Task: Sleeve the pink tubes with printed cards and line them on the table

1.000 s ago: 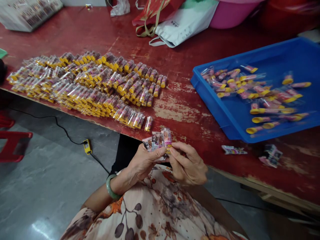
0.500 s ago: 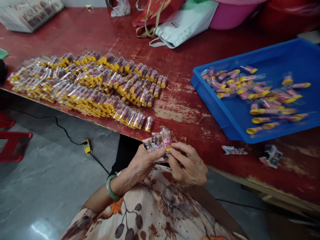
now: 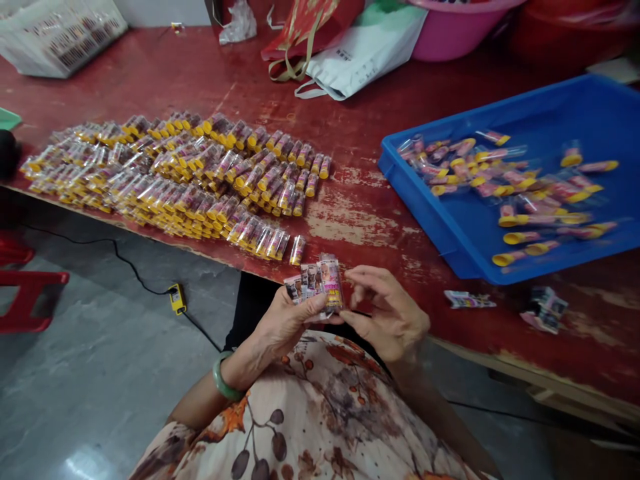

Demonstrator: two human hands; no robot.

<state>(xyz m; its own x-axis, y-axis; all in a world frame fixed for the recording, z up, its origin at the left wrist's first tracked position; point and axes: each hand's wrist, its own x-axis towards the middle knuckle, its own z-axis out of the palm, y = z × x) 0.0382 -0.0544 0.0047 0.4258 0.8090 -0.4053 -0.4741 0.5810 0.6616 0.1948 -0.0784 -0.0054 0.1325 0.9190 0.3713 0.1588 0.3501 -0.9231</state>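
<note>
Here, left hand (image 3: 285,327) gripping small printed packs (image 3: 320,283), right hand (image 3: 393,313) loosely open just beside them

white bag (image 3: 370,50): small dark print, 2 short lines, too small to read
held tube (image 3: 331,283): pic label w/ yellow strip at bottom, print blurred
paper slips (image 3: 304,285): printed pics, no legible txt
tube pile (image 3: 175,173): pink/yellow labels, txt too small
tray tubes (image 3: 520,183): motion blur, nothing legible
loose slips (image 3: 467,300): colour print, unreadable
readable txt/nos./brands: none
</note>
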